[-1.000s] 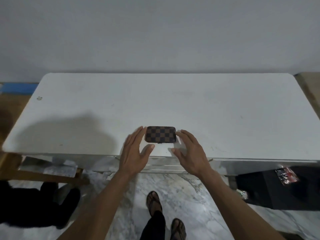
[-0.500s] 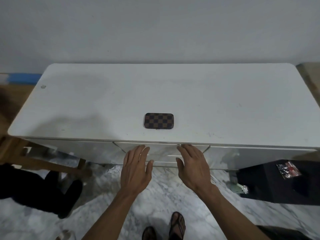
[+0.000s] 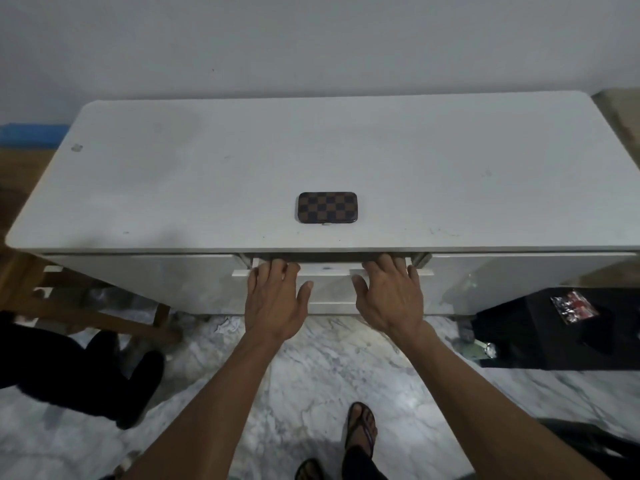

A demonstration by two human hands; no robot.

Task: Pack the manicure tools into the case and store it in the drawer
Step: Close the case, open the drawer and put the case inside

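Observation:
The brown checkered manicure case [image 3: 327,207] lies closed and flat on the white table top [image 3: 207,174], near the front edge at the middle. Below it the white middle drawer [image 3: 327,271] stands out a small way from the table front. My left hand [image 3: 275,299] has its fingers hooked over the drawer's top edge on the left. On the right side my right hand [image 3: 389,296] grips the same edge. No loose manicure tools are in view.
A wooden chair frame [image 3: 86,313] stands at the left under the table end. A black box [image 3: 561,327] with a red packet on it sits on the marble floor at the right. My sandalled feet [image 3: 360,431] are below. A grey wall is behind the table.
Both hands left the case on the table, dropped below the front edge and took hold of the middle drawer. The drawer now stands slightly out.

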